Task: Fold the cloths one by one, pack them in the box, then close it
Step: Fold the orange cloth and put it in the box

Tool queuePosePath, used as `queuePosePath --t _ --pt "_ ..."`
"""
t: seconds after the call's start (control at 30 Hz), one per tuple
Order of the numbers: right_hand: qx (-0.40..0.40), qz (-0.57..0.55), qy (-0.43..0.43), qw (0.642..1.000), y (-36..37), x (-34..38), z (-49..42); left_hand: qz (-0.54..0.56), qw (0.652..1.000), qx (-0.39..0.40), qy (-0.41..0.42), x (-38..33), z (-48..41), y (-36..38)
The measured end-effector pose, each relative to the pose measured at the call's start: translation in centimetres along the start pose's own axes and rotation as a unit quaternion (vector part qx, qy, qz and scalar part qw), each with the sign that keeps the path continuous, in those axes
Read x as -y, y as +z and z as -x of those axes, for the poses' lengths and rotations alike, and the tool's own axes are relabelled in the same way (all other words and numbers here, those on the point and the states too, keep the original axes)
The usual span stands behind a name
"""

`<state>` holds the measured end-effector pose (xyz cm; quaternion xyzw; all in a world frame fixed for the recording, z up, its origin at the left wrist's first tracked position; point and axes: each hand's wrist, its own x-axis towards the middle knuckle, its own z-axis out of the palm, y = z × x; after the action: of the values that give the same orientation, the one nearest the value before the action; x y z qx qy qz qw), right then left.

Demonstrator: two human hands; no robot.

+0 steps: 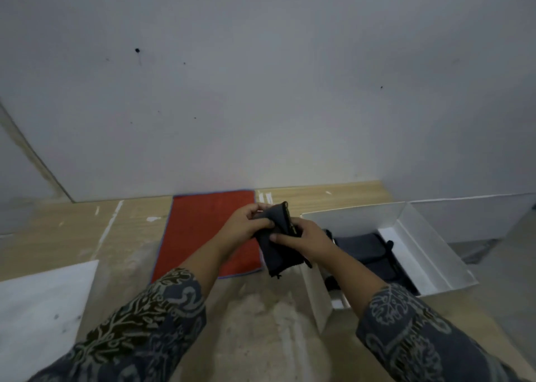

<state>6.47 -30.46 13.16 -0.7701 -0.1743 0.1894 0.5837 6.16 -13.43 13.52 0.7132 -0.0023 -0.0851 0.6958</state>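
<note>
Both hands hold a small dark grey cloth (277, 252) in the air, between the red cloth and the box. My left hand (251, 222) pinches its upper part. My right hand (298, 235) grips its right edge, thumb across the front. The cloth's lower end hangs down, partly folded. A red cloth with a blue hem (203, 230) lies flat on the table behind my left forearm. To the right stands an open white box (353, 213) with dark folded cloths (365, 246) inside. Its lid (470, 216) stands up at the back right.
The wooden table (66, 230) runs along a grey wall (261, 91). A white sheet (40, 309) lies at the front left corner. My patterned sleeves cover the lower part of the view.
</note>
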Motion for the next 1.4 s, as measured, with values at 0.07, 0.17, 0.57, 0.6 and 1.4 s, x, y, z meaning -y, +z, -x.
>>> queuePosePath --t 0.07,0.17,0.57,0.6,1.4 --pt "-0.023 -0.027 0.0 0.999 -2.4 0.1 0.6 0.02 1.0 -0.001 0.007 -1.1 -1.0 2.4" --pt "-0.08 -0.072 0.021 0.994 -5.4 -0.6 1.2 0.017 0.999 -0.047 0.017 -1.5 -2.1 5.7" --pt "-0.143 -0.122 0.306 0.933 -11.7 -6.8 1.3 -0.176 0.98 -0.054 -0.075 3.4 -1.7 12.0" --pt "-0.136 -0.126 0.308 0.933 -11.3 -7.2 1.0 -0.188 0.978 -0.051 -0.075 3.3 -1.8 12.0" --pt "-0.07 0.381 0.027 0.921 -7.7 -9.7 0.0 -0.229 0.967 -0.036 -0.102 3.5 -2.1 11.5"
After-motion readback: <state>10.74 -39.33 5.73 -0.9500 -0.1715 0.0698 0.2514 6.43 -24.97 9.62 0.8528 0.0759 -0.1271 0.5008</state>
